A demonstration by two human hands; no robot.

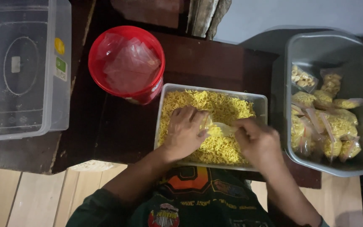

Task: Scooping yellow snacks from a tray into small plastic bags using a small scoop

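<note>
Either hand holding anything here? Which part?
Both hands, left hand and right hand, hold a small clear bag at its opposite edges, over the tray of yellow snack pieces.

Dark wooden table [122, 126] carries red bucket [126, 63], noodle tray [260, 101], grey tub [293, 54].

glossy red plastic bucket [126, 63] stuffed with thin crinkly clear bags [132, 64], dark matt wood bench [127, 126], grey smooth plastic tray [260, 102] of dry rough yellow noodle bits [219, 149], frosted clear plastic tub [62, 105], pale wood floor [17, 197]
</note>
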